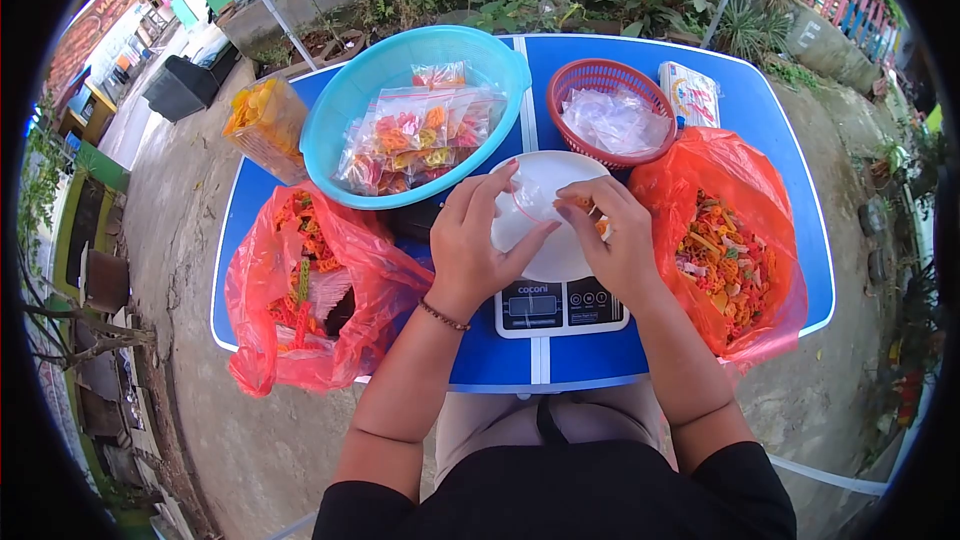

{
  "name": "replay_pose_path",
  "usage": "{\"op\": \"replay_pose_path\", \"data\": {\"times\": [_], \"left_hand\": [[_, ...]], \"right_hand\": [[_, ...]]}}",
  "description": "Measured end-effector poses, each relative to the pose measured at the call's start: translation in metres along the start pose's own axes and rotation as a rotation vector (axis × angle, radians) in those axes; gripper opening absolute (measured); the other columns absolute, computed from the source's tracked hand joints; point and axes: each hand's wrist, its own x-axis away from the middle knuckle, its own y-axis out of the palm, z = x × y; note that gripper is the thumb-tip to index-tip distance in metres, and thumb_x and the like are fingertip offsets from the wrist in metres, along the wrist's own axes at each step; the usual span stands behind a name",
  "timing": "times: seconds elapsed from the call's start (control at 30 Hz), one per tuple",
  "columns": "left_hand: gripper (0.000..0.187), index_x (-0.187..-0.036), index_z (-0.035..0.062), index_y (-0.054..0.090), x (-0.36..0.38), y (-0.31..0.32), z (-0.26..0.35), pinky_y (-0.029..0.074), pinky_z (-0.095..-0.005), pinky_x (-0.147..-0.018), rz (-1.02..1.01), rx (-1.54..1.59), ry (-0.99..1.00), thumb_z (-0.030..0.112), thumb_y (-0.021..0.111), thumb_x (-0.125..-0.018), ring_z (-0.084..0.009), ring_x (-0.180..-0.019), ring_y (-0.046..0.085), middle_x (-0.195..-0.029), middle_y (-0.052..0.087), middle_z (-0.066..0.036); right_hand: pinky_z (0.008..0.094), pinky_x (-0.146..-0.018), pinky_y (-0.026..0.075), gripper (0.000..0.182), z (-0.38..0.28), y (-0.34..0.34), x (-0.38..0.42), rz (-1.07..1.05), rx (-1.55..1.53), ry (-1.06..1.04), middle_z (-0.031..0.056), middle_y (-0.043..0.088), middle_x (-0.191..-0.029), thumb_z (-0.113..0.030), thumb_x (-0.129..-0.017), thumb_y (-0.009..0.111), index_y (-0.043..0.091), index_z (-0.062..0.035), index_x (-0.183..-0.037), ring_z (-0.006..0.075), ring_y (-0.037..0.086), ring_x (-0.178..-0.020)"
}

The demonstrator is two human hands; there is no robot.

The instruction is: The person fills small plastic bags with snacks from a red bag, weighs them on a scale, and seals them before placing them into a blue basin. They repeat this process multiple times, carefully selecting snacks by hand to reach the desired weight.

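Note:
Between thumb and fingers, my left hand grips a small clear zip bag with a red line along its edge. My right hand is closed at the bag's right side, pinching small orange snack pieces. Both hands are over a white plate, which rests on a kitchen scale; its display is hard to read. An orange piece shows by my right fingers, partly hidden by them. Right of that hand, a red plastic bag stands open, full of colourful snack pieces.
A turquoise basin holds several filled zip bags. Behind the plate stands a red basket of clear bags, beside a tissue pack. Another red plastic bag and a container of yellow-orange pieces are at left.

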Motion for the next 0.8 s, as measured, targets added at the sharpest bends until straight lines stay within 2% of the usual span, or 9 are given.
{"op": "replay_pose_path", "data": {"times": [0.07,0.13,0.2,0.3,0.4,0.5,0.6,0.7,0.8], "left_hand": [[0.066,-0.127,0.0032,0.064,0.0,0.001,0.0,0.054,-0.0312,-0.068,-0.005,-0.012,0.016,0.029,0.089,-0.073,-0.0204,-0.08,0.063,-0.099,0.067,-0.007],[0.068,-0.128,0.0026,0.064,0.001,0.003,-0.003,0.052,-0.0289,-0.065,0.005,-0.016,0.057,0.028,0.091,-0.071,-0.0172,-0.073,0.059,-0.098,0.066,-0.007],[0.068,-0.128,0.0038,0.064,0.0,0.003,-0.001,0.052,-0.029,-0.065,-0.002,-0.026,0.087,0.028,0.091,-0.07,-0.0178,-0.073,0.06,-0.097,0.066,-0.007],[0.068,-0.128,0.0051,0.064,0.001,0.006,0.0,0.053,-0.0291,-0.065,-0.003,-0.02,0.12,0.026,0.091,-0.07,-0.0182,-0.073,0.061,-0.097,0.067,-0.006],[0.067,-0.128,0.0055,0.064,0.002,0.007,0.0,0.053,-0.0291,-0.065,-0.015,-0.003,0.123,0.025,0.091,-0.07,-0.0181,-0.073,0.063,-0.097,0.068,-0.006],[0.067,-0.128,0.0055,0.065,0.002,0.006,0.001,0.054,-0.0291,-0.065,-0.024,0.001,0.118,0.025,0.091,-0.07,-0.0179,-0.073,0.063,-0.096,0.068,-0.006],[0.067,-0.128,0.0055,0.065,0.002,0.007,0.001,0.053,-0.0289,-0.065,-0.029,0.004,0.119,0.025,0.091,-0.07,-0.0179,-0.073,0.063,-0.096,0.068,-0.006],[0.067,-0.128,0.0055,0.065,0.002,0.006,0.001,0.053,-0.0289,-0.066,-0.031,0.024,0.134,0.025,0.092,-0.069,-0.0177,-0.073,0.063,-0.095,0.068,-0.006],[0.068,-0.128,0.0057,0.065,0.002,0.006,0.004,0.053,-0.0291,-0.067,-0.037,0.041,0.148,0.025,0.092,-0.069,-0.0177,-0.073,0.063,-0.095,0.068,-0.006]], "right_hand": [[0.0311,-0.08,0.056,0.018,0.002,-0.003,-0.003,0.085,-0.096,-0.018,0.0123,0.068,-0.099,0.007,-0.089,0.066,0.068,-0.0031,-0.104,0.0244,0.069,-0.091],[0.029,-0.078,0.055,0.019,-0.002,0.001,-0.002,0.147,-0.326,0.052,0.0108,0.069,-0.1,0.008,-0.09,0.066,0.069,-0.0021,-0.105,0.0197,0.069,-0.09],[0.0269,-0.077,0.055,0.02,-0.006,0.005,0.001,0.211,-0.555,0.124,0.0093,0.069,-0.101,0.009,-0.09,0.067,0.07,-0.0011,-0.107,0.015,0.068,-0.09],[0.0249,-0.077,0.053,0.021,0.003,0.003,0.008,0.118,-0.404,0.093,0.0073,0.072,-0.099,0.007,-0.089,0.069,0.07,-0.0002,-0.108,0.0113,0.066,-0.092],[0.0245,-0.076,0.052,0.018,0.0,0.0,0.007,0.101,-0.266,0.03,0.0065,0.073,-0.095,0.003,-0.086,0.074,0.072,-0.0014,-0.104,0.0119,0.066,-0.091],[0.026,-0.074,0.051,0.016,0.002,-0.006,0.0,0.034,-0.057,-0.182,0.0069,0.074,-0.096,0.0,-0.083,0.077,0.074,-0.0029,-0.098,0.0145,0.065,-0.088],[0.0296,-0.074,0.05,0.015,-0.008,-0.004,0.003,0.072,-0.168,-0.052,0.0065,0.075,-0.095,-0.001,-0.08,0.079,0.076,-0.0043,-0.094,0.0186,0.065,-0.085],[0.0323,-0.076,0.05,0.015,-0.005,-0.003,0.005,0.1,-0.147,-0.017,0.0056,0.074,-0.091,-0.001,-0.08,0.078,0.077,-0.0048,-0.095,0.0188,0.063,-0.082],[0.0346,-0.079,0.049,0.013,0.001,-0.003,0.004,0.106,-0.097,-0.14,0.0049,0.072,-0.091,-0.004,-0.081,0.077,0.077,-0.0051,-0.094,0.0204,0.061,-0.085]]}}
